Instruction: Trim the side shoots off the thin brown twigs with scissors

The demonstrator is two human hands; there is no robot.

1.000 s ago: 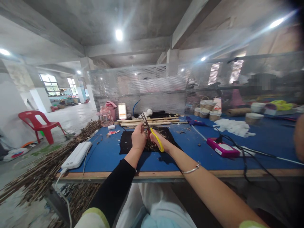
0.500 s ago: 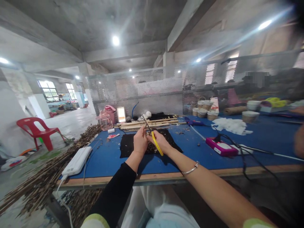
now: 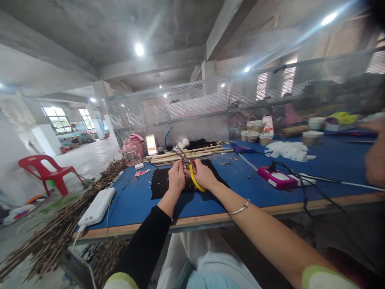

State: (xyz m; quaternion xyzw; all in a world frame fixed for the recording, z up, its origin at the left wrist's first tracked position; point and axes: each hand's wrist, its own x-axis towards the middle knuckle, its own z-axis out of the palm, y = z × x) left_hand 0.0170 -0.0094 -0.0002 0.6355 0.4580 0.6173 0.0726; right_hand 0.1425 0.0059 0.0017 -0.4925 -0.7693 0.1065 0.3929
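Observation:
My right hand [image 3: 203,175] is closed round the yellow handles of a pair of scissors [image 3: 192,176], whose blades point up and left towards the far side. My left hand [image 3: 176,178] is pinched shut right beside the blades, on a small brown piece I cannot make out. Both hands hover over a black cloth [image 3: 161,182] strewn with brown clippings on the blue table [image 3: 135,196].
Long pale sticks [image 3: 192,153] lie behind the cloth. A white power bank [image 3: 96,206] sits at the left edge, a pink device [image 3: 276,178] with black cables at the right. Bundles of dry twigs [image 3: 54,233] pile left. Another person's hand [image 3: 374,158] shows at far right.
The scissors' blades have dropped lower and the handles have closed together. My hands stay close over the cloth. The view has tilted slightly.

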